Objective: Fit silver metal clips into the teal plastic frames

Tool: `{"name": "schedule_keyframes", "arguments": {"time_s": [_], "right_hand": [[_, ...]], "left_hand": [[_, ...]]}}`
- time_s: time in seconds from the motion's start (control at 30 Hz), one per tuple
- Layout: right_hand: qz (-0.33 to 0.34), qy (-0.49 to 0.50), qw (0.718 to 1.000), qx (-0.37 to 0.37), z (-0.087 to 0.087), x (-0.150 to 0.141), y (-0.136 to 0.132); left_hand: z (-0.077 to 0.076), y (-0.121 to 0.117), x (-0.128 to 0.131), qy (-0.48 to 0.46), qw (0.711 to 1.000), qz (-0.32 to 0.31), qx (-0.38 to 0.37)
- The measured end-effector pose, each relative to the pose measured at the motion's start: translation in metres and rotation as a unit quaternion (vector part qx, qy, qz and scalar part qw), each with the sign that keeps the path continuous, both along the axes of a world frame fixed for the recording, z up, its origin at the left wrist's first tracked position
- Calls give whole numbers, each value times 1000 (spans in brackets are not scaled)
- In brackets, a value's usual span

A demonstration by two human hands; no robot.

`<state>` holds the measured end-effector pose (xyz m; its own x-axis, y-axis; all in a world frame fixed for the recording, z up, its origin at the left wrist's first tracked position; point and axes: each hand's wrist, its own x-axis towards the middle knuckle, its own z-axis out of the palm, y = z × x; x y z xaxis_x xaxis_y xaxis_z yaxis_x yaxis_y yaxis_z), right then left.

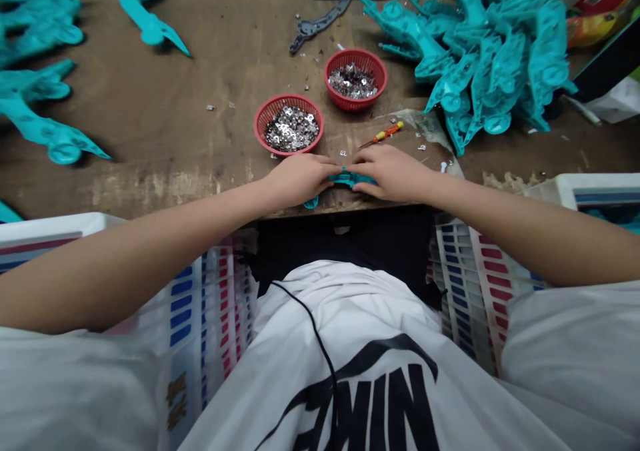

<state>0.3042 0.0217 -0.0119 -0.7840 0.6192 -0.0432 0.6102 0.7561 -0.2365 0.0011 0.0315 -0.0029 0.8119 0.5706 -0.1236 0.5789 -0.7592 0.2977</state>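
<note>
At the table's near edge, a teal plastic part (345, 178) lies between my two hands, partly covered by them. My left hand (300, 179) is closed on its left end, and a rounded teal tip shows below the fingers. On the other end, the fingers and thumb of my right hand (384, 173) grip the part. Just beyond my left hand stands a red basket (258, 130) of small shiny metal clips (293, 130). A yellow-and-orange screwdriver (387, 133) rests beyond my right hand.
A second red basket (356, 107) holds more metal pieces. Teal parts are piled (490, 58) at the right, and others (45, 111) lie at the left. A dark grey part (320, 24) lies farther back. White plastic crates (187, 298) flank my lap below the wooden table (200, 158).
</note>
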Motion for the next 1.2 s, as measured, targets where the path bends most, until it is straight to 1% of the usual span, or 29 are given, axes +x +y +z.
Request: {"name": "schedule_keyframes", "arguments": {"time_s": [0.13,0.2,0.23,0.27,0.3,0.33,0.4,0.43,0.47,0.5,0.53,0.57,0.6,0.63,0.67,0.7,0.77,0.8,0.83,0.87,0.9,1.0,1.03,1.1,1.17,1.2], "right_hand": [[-7,-22,1000,-3,-12,-4,-4],[1,-37,999,-5,-13,-8,-5],[12,-43,999,-5,-11,-9,-5],[26,-45,999,-2,-6,-11,-6],[41,-46,998,4,1,-11,-5],[55,-44,997,15,11,-10,-5],[54,-26,997,55,38,0,2],[32,-9,996,84,54,10,8],[-8,10,993,118,70,25,16],[-64,32,986,153,85,43,27],[-138,50,971,189,100,65,40],[-227,67,945,225,112,89,54],[-325,83,907,254,122,114,68],[-391,97,874,270,128,139,81],[-436,107,850,275,132,162,93],[-474,114,831,270,132,181,103],[-534,131,796,253,125,206,114],[-548,141,782,263,117,210,115],[-543,149,778,280,108,208,115],[-527,157,780,298,97,203,113],[-500,162,794,304,87,194,109],[-402,144,864,268,62,161,97],[-375,119,886,247,57,152,93],[-334,67,915,217,52,140,89],[-302,45,929,212,51,135,88],[-290,52,930,220,50,134,88]], "left_hand": [[-10,6,2,-19,999,42,-28],[-10,6,7,-17,997,51,-47],[-6,6,9,-16,997,45,-54],[2,4,11,-14,998,35,-57],[13,1,10,-18,998,22,-55],[27,-2,7,-33,998,10,-48],[63,-5,-7,-100,995,2,-9],[81,-4,-19,-153,988,16,26],[99,-1,-34,-207,975,49,70],[114,7,-52,-256,953,101,127],[125,17,-71,-290,924,168,184],[130,31,-91,-311,892,233,232],[131,47,-110,-296,883,274,240],[127,64,-129,-283,873,315,242],[119,82,-146,-250,872,353,229],[109,99,-161,-196,878,384,207],[84,130,-186,-129,890,402,171],[73,143,-195,-104,894,406,159],[62,155,-203,-85,897,407,151],[53,166,-210,-70,898,409,149],[45,175,-215,-59,898,410,150],[32,202,-225,-35,892,423,154],[29,211,-226,-25,889,431,152],[26,229,-223,4,882,450,138],[24,245,-214,38,882,455,115],[23,252,-208,55,891,441,97]]}}
